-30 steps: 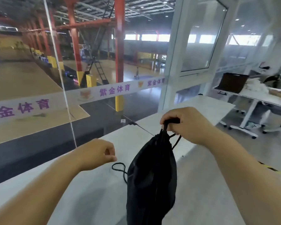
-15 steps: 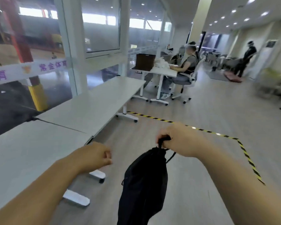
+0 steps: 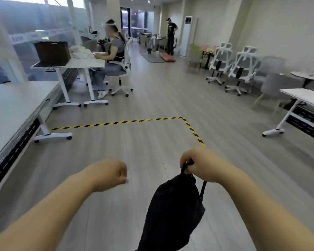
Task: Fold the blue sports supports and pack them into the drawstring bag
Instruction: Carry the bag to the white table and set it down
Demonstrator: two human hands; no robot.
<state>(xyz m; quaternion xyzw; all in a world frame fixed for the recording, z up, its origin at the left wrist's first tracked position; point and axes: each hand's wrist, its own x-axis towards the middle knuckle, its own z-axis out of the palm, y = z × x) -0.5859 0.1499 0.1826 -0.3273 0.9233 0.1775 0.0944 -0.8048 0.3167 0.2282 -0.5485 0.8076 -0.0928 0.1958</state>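
A black drawstring bag (image 3: 172, 211) hangs in the air in front of me, its mouth cinched tight. My right hand (image 3: 199, 164) grips the gathered top and cord, and a loop of cord dangles beside the bag. My left hand (image 3: 111, 173) floats to the left of the bag, fingers curled into a loose fist with nothing in them. No blue sports supports are in sight; whatever is inside the bag is hidden.
A white table (image 3: 13, 109) runs along the left. Yellow-black tape (image 3: 127, 121) marks the wooden floor ahead. A seated person (image 3: 114, 51) works at a far desk, another person (image 3: 171, 36) stands beyond. White chairs (image 3: 230, 66) and another table (image 3: 304, 96) stand at right.
My view has swung right, from the table and glass wall to the open floor. The bag stays hanging from my right hand and now hangs over the floor instead of the table.
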